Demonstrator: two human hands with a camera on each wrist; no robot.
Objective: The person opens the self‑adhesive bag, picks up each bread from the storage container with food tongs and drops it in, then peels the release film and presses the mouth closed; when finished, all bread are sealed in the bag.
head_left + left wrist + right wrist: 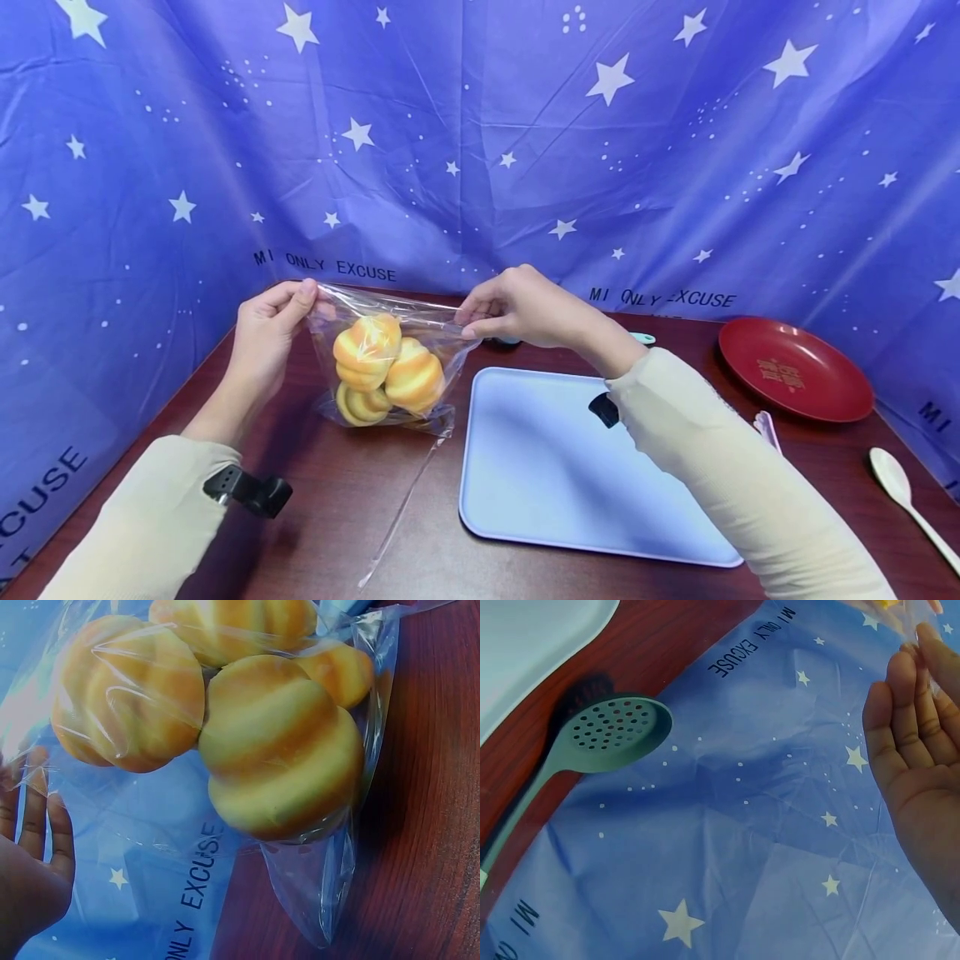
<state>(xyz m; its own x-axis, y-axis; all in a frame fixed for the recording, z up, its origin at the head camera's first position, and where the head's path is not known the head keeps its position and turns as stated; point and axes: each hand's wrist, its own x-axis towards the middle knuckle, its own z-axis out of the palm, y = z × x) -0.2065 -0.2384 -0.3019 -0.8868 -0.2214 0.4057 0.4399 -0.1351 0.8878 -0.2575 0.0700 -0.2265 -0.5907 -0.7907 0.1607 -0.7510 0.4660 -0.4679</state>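
Several golden bread rolls are inside a clear plastic bag held up above the left part of the table. My left hand pinches the bag's upper left corner between thumb and fingers. At the upper right corner, my right hand pinches the plastic, so the top edge is stretched between both hands. Up close in the left wrist view, the rolls press against the film, and the bag's bottom corner hangs down. The right wrist view shows the right fingertips together at the plastic.
A pale blue tray lies right of the bag. Behind it is a green slotted skimmer. Farther right are a red plate, a pinkish handle and a white spoon. A thin clear strip lies in front. Starred blue cloth surrounds the table.
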